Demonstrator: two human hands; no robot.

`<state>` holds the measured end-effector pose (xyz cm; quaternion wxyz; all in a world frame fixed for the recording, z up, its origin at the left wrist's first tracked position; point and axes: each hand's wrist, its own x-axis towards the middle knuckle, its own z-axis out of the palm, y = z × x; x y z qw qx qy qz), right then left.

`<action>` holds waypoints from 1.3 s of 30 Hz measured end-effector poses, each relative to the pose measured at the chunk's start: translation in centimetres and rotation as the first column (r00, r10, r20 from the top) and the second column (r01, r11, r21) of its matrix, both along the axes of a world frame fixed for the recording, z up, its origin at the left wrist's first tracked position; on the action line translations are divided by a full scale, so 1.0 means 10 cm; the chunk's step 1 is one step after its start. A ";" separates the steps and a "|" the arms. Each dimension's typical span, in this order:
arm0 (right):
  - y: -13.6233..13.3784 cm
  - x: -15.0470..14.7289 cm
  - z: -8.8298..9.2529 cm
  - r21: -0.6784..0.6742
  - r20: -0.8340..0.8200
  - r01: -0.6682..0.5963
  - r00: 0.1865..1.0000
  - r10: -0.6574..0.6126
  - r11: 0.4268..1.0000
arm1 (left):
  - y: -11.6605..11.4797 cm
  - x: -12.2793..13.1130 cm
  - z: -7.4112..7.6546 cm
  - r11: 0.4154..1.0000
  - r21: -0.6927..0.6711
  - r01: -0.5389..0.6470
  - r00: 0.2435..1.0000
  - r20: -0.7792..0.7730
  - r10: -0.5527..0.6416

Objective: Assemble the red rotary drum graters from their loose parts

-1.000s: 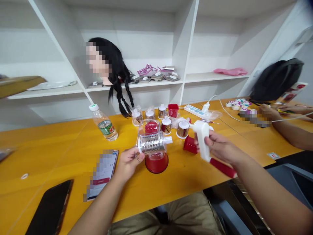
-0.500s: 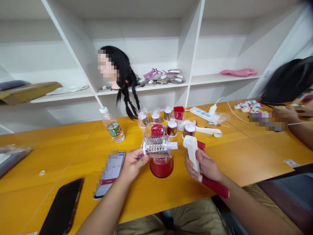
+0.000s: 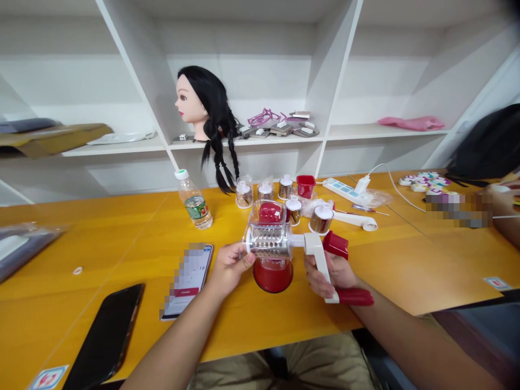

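A rotary grater with a clear housing and a metal drum (image 3: 268,242) stands upright on its red base (image 3: 273,277) in front of me. My left hand (image 3: 231,269) is closed on the drum's left end, thumb and fingers pinching around it. On the right, my right hand (image 3: 330,272) grips the white crank handle (image 3: 322,259), whose red grip (image 3: 355,296) points right. The crank's upper end meets the white shaft (image 3: 298,240) sticking out of the drum; whether it is seated cannot be seen. A red plastic piece (image 3: 336,245) lies just behind my right hand.
Several spare grater drums (image 3: 322,218) and a red cup (image 3: 306,186) stand behind the grater. A water bottle (image 3: 195,206), a lit phone (image 3: 189,287) and a dark phone (image 3: 106,330) are leftward. A power strip (image 3: 343,188) lies behind; another person's hand (image 3: 498,197) is far right.
My right hand has brought the crank handle left and turned it, so its upper end now touches the drum's shaft. My left hand keeps its hold. The view has shifted slightly.
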<state>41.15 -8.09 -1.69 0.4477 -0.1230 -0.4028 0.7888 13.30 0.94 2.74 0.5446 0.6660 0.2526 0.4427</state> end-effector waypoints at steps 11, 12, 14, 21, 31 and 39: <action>0.26 0.26 0.31 0.049 0.353 -0.076 0.934 0.054 0.996 | -0.13 0.04 0.14 0.998 0.050 -0.029 1.000 -0.004 0.029; 0.27 0.30 0.36 0.048 0.421 -0.071 0.906 0.045 0.996 | -0.14 0.04 0.13 0.998 0.055 -0.038 0.999 -0.005 0.038; 0.25 0.38 0.44 0.053 0.507 -0.029 0.862 -0.002 0.998 | -0.15 0.05 0.11 0.996 0.063 -0.061 0.998 -0.018 0.063; 0.03 0.41 0.54 0.193 0.624 0.282 0.704 -0.340 0.940 | -0.24 0.11 0.08 0.987 0.107 -0.119 0.991 -0.052 0.125; -0.26 -0.15 0.41 0.325 0.595 0.630 0.444 -0.670 0.705 | -0.28 0.15 0.08 0.975 0.155 -0.161 0.983 -0.067 0.173; -0.17 0.11 0.27 0.301 0.613 0.636 0.442 -0.655 0.711 | -0.22 0.13 0.09 0.993 0.102 -0.067 0.996 -0.047 0.072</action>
